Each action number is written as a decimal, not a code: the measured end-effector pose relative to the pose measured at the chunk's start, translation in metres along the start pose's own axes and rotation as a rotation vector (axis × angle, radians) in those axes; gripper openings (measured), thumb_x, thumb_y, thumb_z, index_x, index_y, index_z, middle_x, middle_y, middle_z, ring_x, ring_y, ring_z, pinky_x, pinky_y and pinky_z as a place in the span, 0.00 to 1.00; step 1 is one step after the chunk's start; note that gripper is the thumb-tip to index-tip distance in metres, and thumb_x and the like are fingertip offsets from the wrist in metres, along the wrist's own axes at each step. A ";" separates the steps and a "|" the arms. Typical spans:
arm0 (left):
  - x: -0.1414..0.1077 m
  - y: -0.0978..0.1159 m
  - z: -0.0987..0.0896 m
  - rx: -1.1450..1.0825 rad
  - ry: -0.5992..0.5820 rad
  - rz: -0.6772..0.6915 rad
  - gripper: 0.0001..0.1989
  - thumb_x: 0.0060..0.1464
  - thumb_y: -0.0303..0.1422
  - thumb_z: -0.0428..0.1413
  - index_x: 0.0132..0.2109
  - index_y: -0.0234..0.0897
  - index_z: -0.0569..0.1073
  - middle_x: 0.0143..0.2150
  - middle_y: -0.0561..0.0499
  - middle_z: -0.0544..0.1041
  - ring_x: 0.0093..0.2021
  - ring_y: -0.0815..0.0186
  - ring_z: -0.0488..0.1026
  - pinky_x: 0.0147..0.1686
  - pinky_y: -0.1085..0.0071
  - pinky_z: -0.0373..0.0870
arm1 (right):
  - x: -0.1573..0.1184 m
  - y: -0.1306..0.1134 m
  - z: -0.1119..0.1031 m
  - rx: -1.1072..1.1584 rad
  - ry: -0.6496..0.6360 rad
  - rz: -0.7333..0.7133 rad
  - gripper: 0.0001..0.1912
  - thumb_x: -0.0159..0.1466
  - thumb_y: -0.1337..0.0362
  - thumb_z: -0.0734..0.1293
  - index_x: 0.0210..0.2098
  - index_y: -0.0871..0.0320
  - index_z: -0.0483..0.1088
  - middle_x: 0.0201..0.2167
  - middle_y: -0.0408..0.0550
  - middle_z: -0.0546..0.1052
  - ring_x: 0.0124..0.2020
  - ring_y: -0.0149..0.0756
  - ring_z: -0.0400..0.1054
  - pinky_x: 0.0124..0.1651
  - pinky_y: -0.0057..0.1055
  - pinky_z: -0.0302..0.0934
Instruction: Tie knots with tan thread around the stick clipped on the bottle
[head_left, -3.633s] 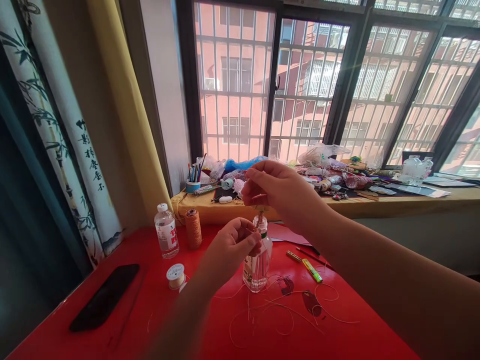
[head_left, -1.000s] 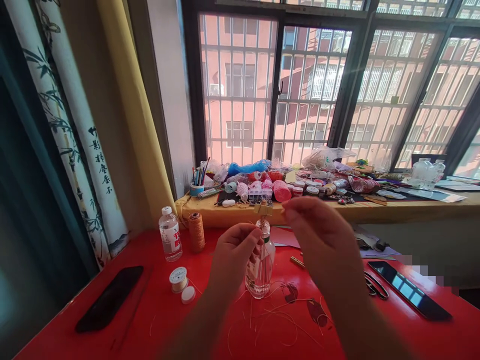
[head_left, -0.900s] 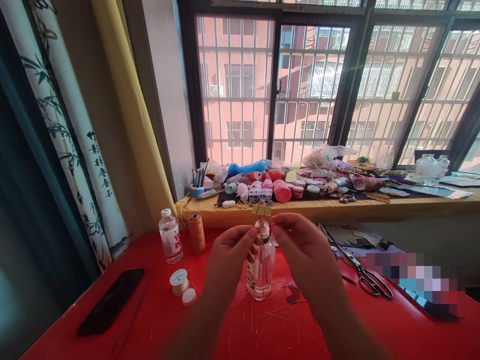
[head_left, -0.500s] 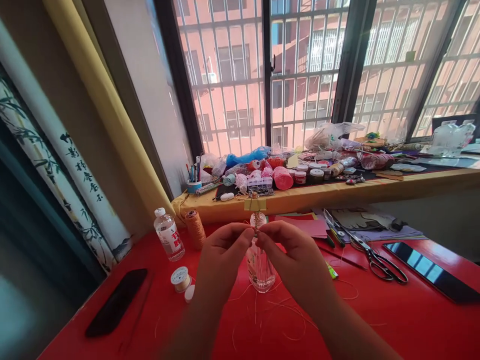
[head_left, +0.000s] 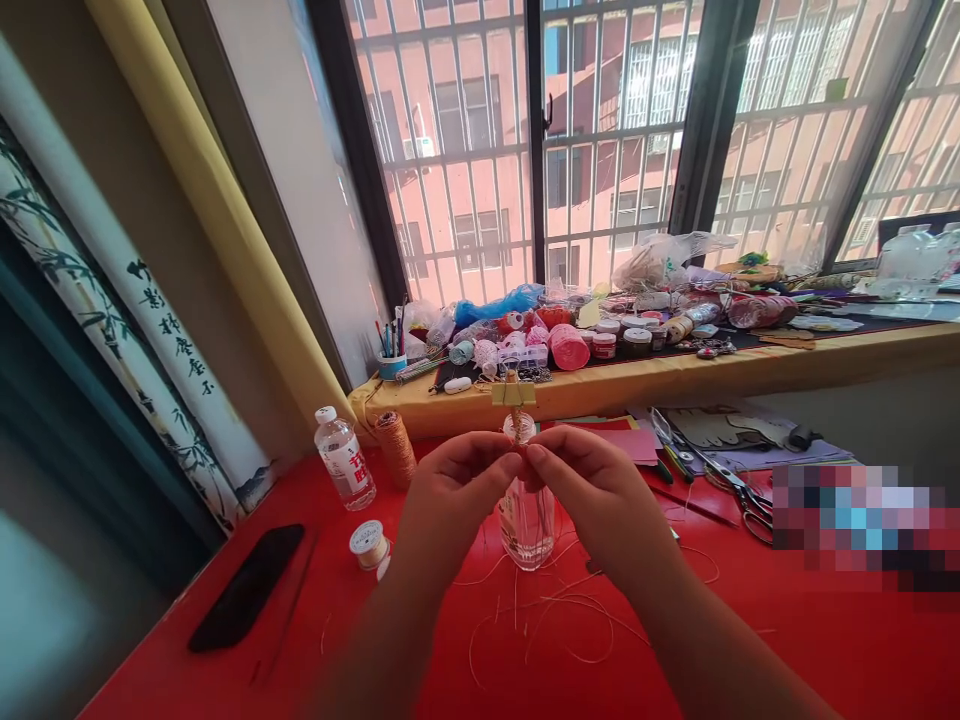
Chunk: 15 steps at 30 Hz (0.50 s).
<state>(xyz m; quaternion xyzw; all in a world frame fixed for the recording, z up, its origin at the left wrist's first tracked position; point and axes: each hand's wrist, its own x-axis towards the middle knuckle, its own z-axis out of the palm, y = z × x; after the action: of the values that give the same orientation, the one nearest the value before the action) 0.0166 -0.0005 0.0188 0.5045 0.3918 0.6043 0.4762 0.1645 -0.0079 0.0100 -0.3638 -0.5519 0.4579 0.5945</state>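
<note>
Loose threads (head_left: 559, 600) curl across the red table (head_left: 787, 640), before the left hand (head_left: 461, 490) and right hand (head_left: 589, 490), each grip pinching thin brown cords (head_left: 517, 427) below a yellow clip (head_left: 514, 394), at a clear bottle (head_left: 529, 548) toward the table's far edge.

From here I can't see the cord (head_left: 517, 428) where both hands' fingers (head_left: 504, 467) pinch it, hiding part of the bottle (head_left: 529, 550) too, while pixelation (head_left: 862, 520) meets the scissors (head_left: 737, 488) and the lower edge crops both forearms (head_left: 394, 630).
</note>
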 end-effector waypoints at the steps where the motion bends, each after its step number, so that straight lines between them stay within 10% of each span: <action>1: 0.000 -0.001 0.001 -0.031 -0.008 0.000 0.05 0.44 0.32 0.69 0.32 0.38 0.84 0.22 0.54 0.77 0.22 0.72 0.66 0.25 0.74 0.66 | 0.000 0.000 0.000 -0.009 0.001 -0.005 0.13 0.64 0.53 0.72 0.31 0.55 0.76 0.28 0.45 0.77 0.33 0.38 0.71 0.38 0.33 0.66; 15: 0.002 -0.011 0.002 0.067 0.039 0.035 0.05 0.46 0.34 0.68 0.30 0.39 0.82 0.24 0.58 0.70 0.26 0.73 0.58 0.25 0.78 0.57 | -0.008 -0.016 -0.006 -0.579 0.044 -0.242 0.10 0.67 0.62 0.64 0.30 0.54 0.73 0.27 0.44 0.76 0.31 0.38 0.70 0.33 0.34 0.64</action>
<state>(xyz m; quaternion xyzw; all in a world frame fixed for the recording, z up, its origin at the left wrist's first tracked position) 0.0209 0.0042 0.0096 0.5151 0.4124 0.6086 0.4407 0.1730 -0.0195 0.0213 -0.4594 -0.6857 0.1996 0.5281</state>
